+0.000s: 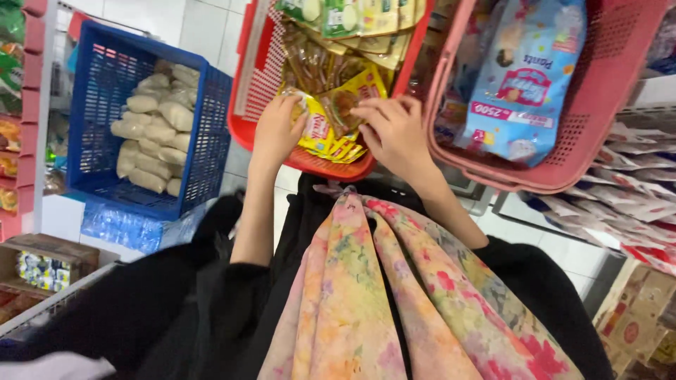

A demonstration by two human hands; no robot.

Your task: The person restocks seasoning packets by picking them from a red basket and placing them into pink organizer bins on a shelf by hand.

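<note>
Head view, looking straight down. Nearest: floral scarf [394,295] in pink, yellow and green, hanging over black clothing [176,302].

Past the scarf: both forearms bare, reaching forward to near rim of red basket [257,91].

Left hand [276,130]: fingers curled over left edge of a bundle of yellow sachets [331,137], thumb side against the packets. Closed in a grip on the bundle.

Right hand [396,130]: fingers bent and pressed onto top right of the same bundle, fingertips touching one yellow-and-red sachet. Partly closed; contact certain, full grip not confirmed from this angle.

Sachet bundle: between the two hands, resting at front lip of red basket, lower ends of packets fanned out and overhanging the rim slightly.

Deeper in red basket: strips of brown sachets [317,63], then green-and-yellow packets [352,14] at far end.

Right of red basket, touching or just beside it: pink basket [605,84], holding a large light-blue bag [524,77] laid at a slant. Other contents there too dark to identify.

Left of red basket, apart from it: blue basket [204,141] on white tiled floor [204,28], holding stacked clear bags of white grain-like goods [158,127].

Far left edge: shelf [32,105] with snack packets. Lower left: cardboard box [49,260]. Right edge: rows of red-and-white packets [634,197], and a printed carton [637,317] below them.
</note>
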